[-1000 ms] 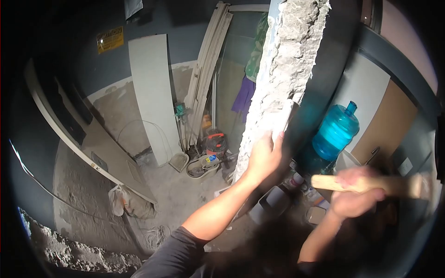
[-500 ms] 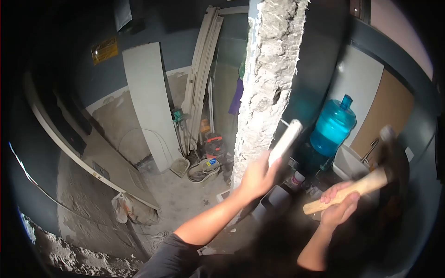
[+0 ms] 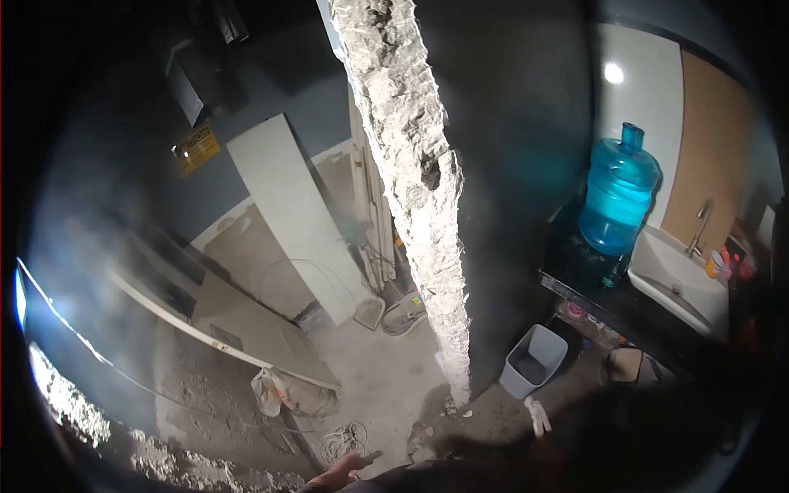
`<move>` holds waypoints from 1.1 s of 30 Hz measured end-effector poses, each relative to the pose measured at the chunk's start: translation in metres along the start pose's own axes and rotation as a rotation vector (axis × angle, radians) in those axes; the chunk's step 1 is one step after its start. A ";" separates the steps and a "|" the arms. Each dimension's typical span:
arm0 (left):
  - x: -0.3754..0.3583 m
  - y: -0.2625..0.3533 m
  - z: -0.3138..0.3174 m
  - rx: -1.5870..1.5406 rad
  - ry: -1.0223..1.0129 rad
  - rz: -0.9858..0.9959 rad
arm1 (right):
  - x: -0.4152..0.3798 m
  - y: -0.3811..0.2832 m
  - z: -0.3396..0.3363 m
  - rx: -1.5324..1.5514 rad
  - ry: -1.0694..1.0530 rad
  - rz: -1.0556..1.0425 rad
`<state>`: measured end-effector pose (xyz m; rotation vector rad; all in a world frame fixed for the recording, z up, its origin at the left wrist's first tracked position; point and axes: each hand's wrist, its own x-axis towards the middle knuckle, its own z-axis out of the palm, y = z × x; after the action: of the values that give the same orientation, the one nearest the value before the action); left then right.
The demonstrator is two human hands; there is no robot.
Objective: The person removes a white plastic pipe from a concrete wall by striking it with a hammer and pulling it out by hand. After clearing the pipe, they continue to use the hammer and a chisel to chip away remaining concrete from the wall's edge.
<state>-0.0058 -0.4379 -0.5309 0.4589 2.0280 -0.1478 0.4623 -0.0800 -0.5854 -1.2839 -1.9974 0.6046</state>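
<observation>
At the bottom edge, my left hand shows only in part, low over the floor near a coil of pale cord. Its fingers point right, beside a small dark shape; I cannot tell whether they hold anything. My right hand is out of view. Ahead stands the rough, broken edge of a wall, brightly lit, with a dark hole partway up. Neither the hammer nor the white-handled tool appears now.
Right of the wall are a grey bin, a dark counter, a blue water jug and a white sink. Leftward, a pale panel leans by a dustpan; a plastic bag sits nearer.
The view has swung, and the wall edge now stands further left. My left hand has dropped to the bottom edge; my right hand and the hammer have left view.
</observation>
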 end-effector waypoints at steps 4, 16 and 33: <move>-0.003 -0.064 0.076 -0.327 0.114 0.549 | -0.004 -0.024 -0.050 0.163 -0.563 0.277; 0.002 0.135 0.161 -1.476 -0.616 0.168 | 0.150 -0.038 -0.058 -0.425 -1.275 0.085; -0.321 0.342 -0.183 -0.739 1.076 1.058 | 0.240 -0.237 -0.102 0.750 -0.977 0.003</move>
<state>0.1085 -0.1516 -0.1326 1.1885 2.2609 1.7347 0.3289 0.0454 -0.2842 -0.5268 -2.0687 2.0291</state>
